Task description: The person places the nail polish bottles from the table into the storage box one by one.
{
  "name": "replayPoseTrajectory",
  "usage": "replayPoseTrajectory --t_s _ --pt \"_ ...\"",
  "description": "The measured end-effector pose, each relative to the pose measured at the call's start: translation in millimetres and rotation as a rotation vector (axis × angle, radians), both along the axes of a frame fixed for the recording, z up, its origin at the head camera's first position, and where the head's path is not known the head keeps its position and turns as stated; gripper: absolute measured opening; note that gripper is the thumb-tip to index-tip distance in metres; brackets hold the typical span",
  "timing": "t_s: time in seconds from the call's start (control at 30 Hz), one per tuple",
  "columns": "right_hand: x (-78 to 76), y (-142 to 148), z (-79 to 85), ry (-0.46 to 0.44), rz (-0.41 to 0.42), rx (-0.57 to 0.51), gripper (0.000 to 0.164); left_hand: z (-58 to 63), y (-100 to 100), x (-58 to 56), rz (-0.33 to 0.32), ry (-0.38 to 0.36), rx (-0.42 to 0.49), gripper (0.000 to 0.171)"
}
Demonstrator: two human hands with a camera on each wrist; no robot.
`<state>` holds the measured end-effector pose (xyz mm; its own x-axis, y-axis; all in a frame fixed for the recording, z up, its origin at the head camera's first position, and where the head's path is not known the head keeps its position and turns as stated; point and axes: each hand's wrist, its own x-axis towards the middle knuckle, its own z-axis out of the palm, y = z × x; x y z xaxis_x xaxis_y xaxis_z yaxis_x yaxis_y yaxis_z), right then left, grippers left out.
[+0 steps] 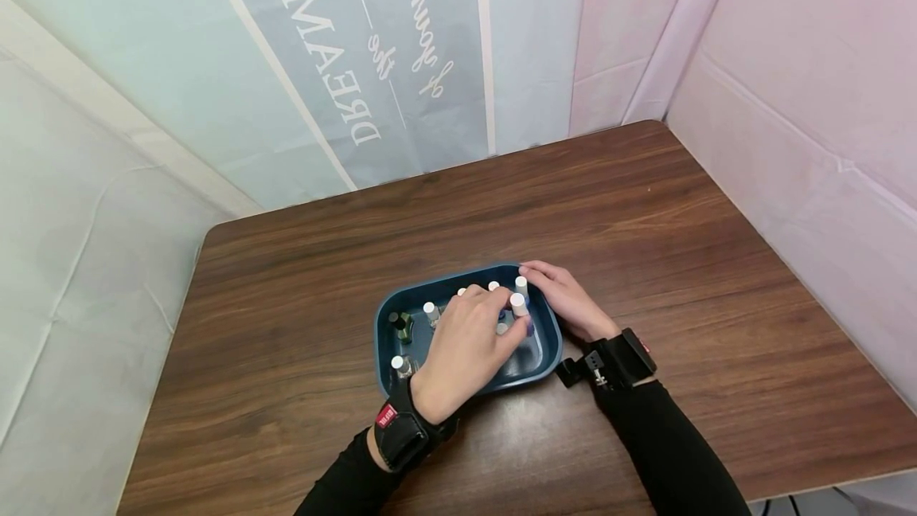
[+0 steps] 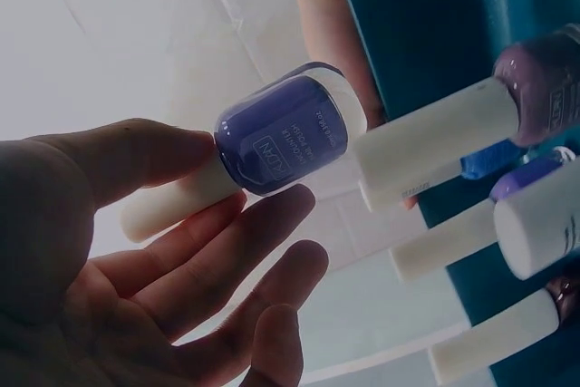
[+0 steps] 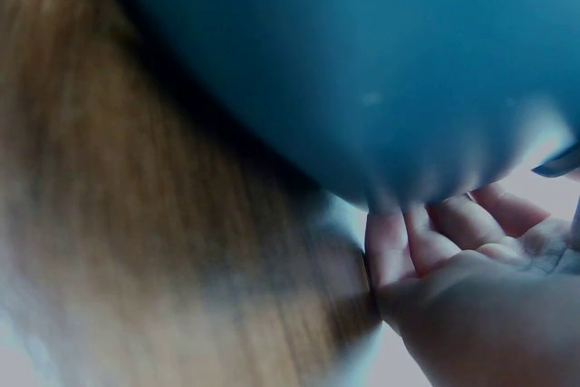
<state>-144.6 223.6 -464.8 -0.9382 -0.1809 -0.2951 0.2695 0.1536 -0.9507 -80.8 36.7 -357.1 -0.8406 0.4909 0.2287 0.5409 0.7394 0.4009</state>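
Note:
My left hand (image 1: 466, 345) reaches over a blue tray (image 1: 387, 293). Its thumb and finger pinch a purple nail polish bottle (image 2: 285, 129) by the white cap, above the tray floor. Other white-capped nail polish bottles stand around it, among them one with mauve polish (image 2: 539, 88). To the left in the tray are a green bottle with a dark cap (image 1: 401, 326) and a clear-looking one (image 1: 403, 365). My right hand (image 1: 569, 301) rests against the tray's right end, its fingers (image 3: 390, 246) laid along the outer wall. My left hand hides part of the bottles.
The tray stands on a brown wooden table (image 1: 308, 261) near its front middle. A printed cloth (image 1: 401, 62) hangs behind the table, with pale sheets on the left and right. Some cables (image 1: 794, 505) show below the table's right front edge.

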Motion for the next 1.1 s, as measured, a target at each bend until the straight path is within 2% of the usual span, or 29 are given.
replayPoseTrajectory --t_s 0.3,0.63,0.87,1.1 --pt "0.1 0 0.1 -0.01 -0.007 -0.017 0.052 -11.5 6 -2.7 0.0 -0.025 -0.011 0.018" --pt "0.6 2 0.8 -0.005 0.024 0.002 0.052 -14.6 15 0.5 0.009 -0.023 -0.049 0.019" --pt "0.2 2 0.5 -0.004 0.035 -0.006 0.052 -19.3 18 4.0 0.033 -0.044 -0.077 0.022" --pt "0.9 2 0.5 0.008 0.041 -0.015 0.05 -27.7 21 4.7 0.062 -0.028 -0.084 0.019"
